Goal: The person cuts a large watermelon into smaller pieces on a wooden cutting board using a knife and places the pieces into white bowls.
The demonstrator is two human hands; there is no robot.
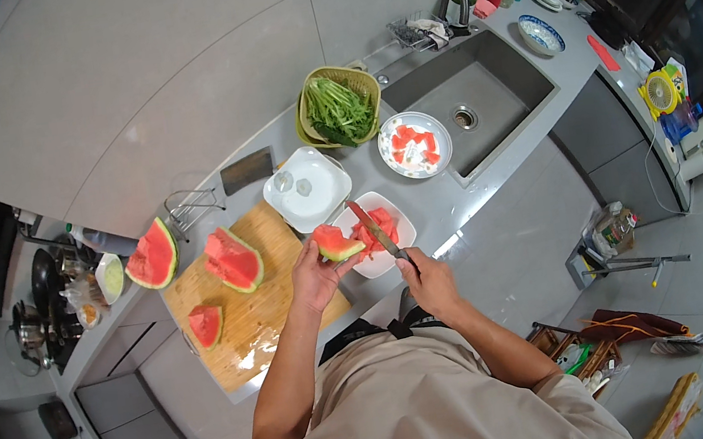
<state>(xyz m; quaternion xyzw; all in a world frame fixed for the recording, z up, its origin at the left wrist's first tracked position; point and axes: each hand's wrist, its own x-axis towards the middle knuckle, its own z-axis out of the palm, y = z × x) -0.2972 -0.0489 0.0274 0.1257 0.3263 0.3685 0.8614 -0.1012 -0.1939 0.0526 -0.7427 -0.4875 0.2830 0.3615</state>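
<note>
My left hand [318,279] holds a small wedge of watermelon [336,242], its green rind towards me, close to the rim of a white square bowl [403,220]. Cut red watermelon pieces [382,225] lie in that bowl. In my right hand [429,281] is a kitchen knife [374,230] by its dark handle, the blade slanting over the bowl. A wooden cutting board [279,277] carries a large watermelon wedge [234,260] and a smaller piece [207,325]. Another big wedge [153,255] stands beyond the board's left edge.
Behind the bowl sit a white square dish [314,191], a floral plate with watermelon pieces [392,163] and a basket of leafy greens [339,110]. A cleaver [247,170] lies by the wall near a wire rack [193,208]. The sink [475,94] is at right, the stove area [58,314] at left.
</note>
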